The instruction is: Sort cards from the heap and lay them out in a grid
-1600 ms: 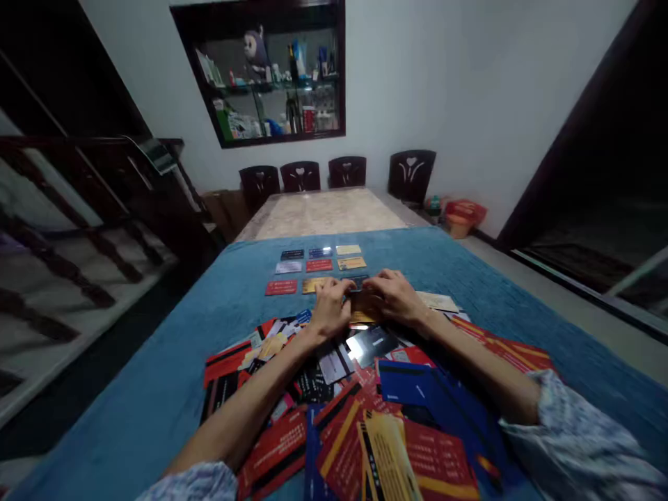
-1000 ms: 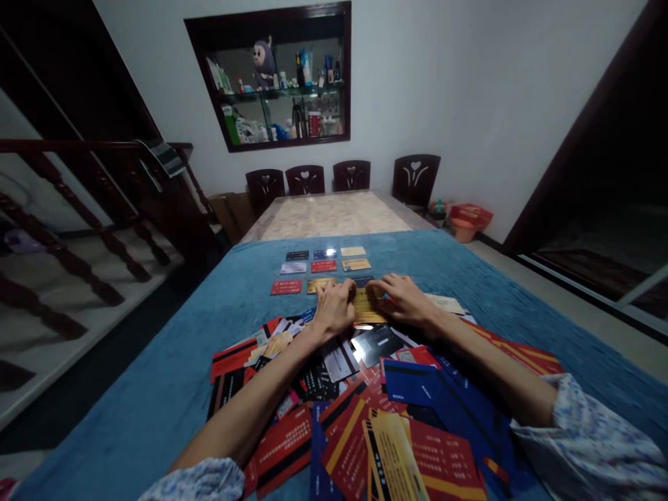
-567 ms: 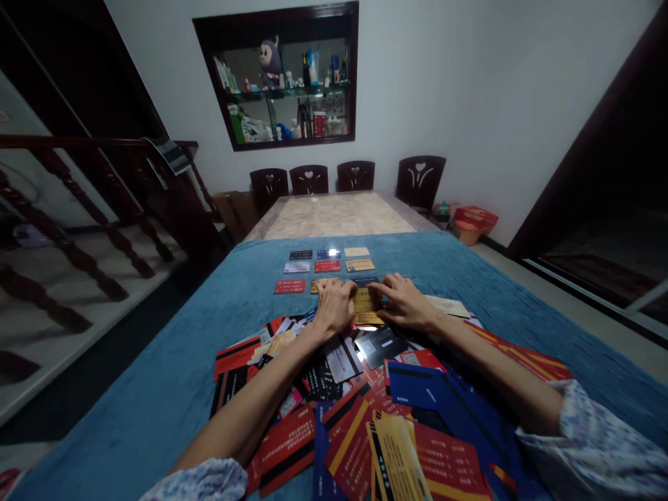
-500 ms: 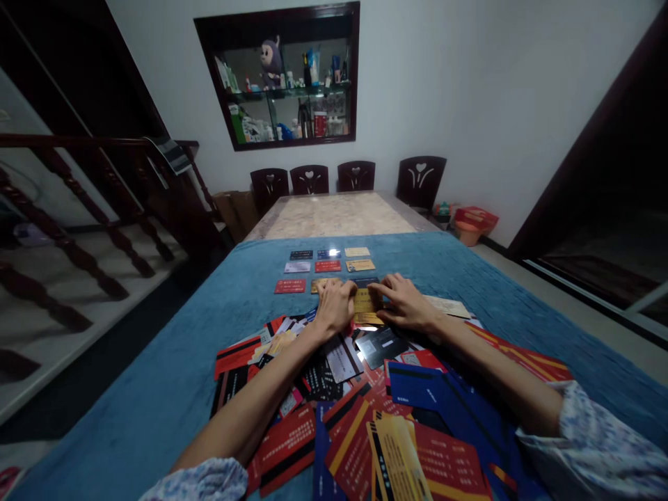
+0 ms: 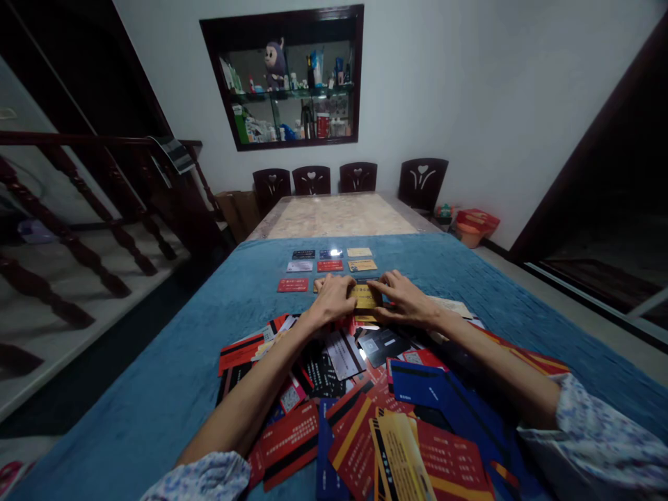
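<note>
A gold card [image 5: 366, 298] is held by its side edges between my two hands, slightly raised at the far side of the loose cards. My left hand [image 5: 332, 300] closes on its left edge with thumb and fingers, and partly hides another card behind it. On the right edge, my right hand [image 5: 408, 302] pinches with thumb and fingers. Just beyond the gold card, the edge of a dark card shows. Below my hands spreads a heap of mixed cards, among them a silver card [image 5: 344, 355], a black card [image 5: 383, 346] and a blue card [image 5: 417, 383].
Cards lie in rows beyond my hands, including a red card [image 5: 293, 285], a white card [image 5: 299, 266] and a yellow card [image 5: 362, 265]. A blue cloth [image 5: 198, 313] covers the near table. Dark chairs [image 5: 358, 177] stand at the far end.
The gold card has come up and now covers more of the dark card behind it. Both hands stay at its sides, and the view has shifted slightly.
</note>
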Available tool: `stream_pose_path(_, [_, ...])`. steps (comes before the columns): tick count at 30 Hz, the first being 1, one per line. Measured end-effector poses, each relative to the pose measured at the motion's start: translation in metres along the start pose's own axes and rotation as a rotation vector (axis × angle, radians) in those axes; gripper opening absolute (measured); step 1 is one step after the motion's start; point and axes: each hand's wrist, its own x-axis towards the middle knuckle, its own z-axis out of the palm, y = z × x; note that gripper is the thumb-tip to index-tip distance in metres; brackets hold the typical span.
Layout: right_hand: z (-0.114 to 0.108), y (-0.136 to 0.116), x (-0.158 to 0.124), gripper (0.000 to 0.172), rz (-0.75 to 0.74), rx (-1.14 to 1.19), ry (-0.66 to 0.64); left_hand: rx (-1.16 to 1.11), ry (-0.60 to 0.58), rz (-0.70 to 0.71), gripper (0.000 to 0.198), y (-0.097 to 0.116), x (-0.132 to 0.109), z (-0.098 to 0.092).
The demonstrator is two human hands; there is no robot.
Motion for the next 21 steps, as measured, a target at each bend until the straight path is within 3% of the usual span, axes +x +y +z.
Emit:
stream_pose_path(4, [-0.011,0.002,0.010,0.052,-0.015,0.013,-0.052,0.031,-0.097,0.035,0.051,-0.006,0.000,-0.011])
stream_pose_path(9, [-0.017,0.002,0.026,0.050,-0.018,0.005,-0.097,0.074,-0.131,0.051,0.048,-0.015,0.002,-0.023])
stream_pose_path(21, [-0.008,0.003,0.072,0.052,-0.003,-0.031,-0.191,0.151,-0.095,0.036,0.042,-0.052,0.018,-0.035])
